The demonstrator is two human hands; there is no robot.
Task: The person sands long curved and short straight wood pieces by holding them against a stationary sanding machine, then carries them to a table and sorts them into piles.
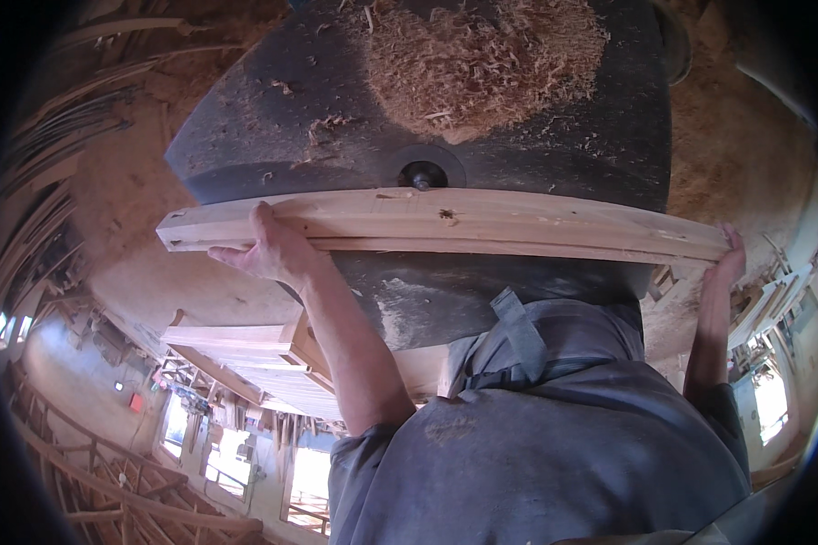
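A long pale wooden beam (445, 222) lies crosswise over a dark machine table (273, 109). It has a dark knot near its middle and a groove along its near side. My left hand (277, 247) grips the beam near its left end, one digit over the top and another stretched along the near side. My right hand (730, 258) is closed round the far right end, which reaches past the table's edge. Just beyond the beam's middle, a dark round cutter spindle (423, 173) shows in a circular opening of the table.
A heap of wood shavings (491, 68) covers the far part of the table, with loose curls around it. Stacked pale boards (236, 350) are at the lower left. Many wood strips (45, 154) lie along the left side. More boards (773, 309) stand at the right.
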